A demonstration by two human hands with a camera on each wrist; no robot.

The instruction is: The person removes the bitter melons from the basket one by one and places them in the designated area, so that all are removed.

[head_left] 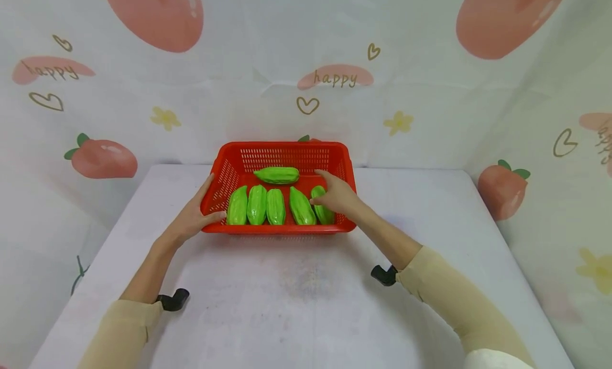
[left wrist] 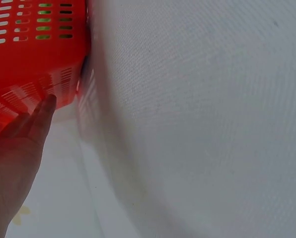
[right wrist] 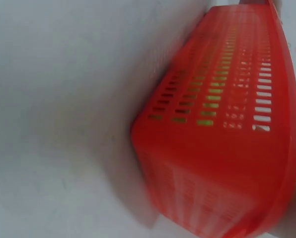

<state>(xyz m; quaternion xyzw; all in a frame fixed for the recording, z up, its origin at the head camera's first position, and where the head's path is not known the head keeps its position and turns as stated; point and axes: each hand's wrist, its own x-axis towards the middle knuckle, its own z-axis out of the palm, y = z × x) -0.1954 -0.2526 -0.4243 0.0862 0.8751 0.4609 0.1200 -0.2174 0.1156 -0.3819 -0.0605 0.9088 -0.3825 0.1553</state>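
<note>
A red plastic basket (head_left: 279,229) with slotted walls holds several glossy green ridged gourds. One gourd (head_left: 277,175) lies crosswise at the back; the others, among them a gourd (head_left: 236,205) at the left end, stand in a row along the front. My left hand (head_left: 193,215) holds the basket's left side, fingers along the outer wall and thumb over the rim. Reaching over the right rim, my right hand (head_left: 337,195) has its fingers and thumb spread above the rightmost gourd (head_left: 323,207), partly covering it. Whether the thumb touches that gourd I cannot tell.
The basket stands on a white-covered table (head_left: 296,300), towards its back edge. Behind and beside it hangs a pale printed cloth (head_left: 268,93) with fruit, hearts and "happy" lettering. Black wrist devices stick out at both sleeves.
</note>
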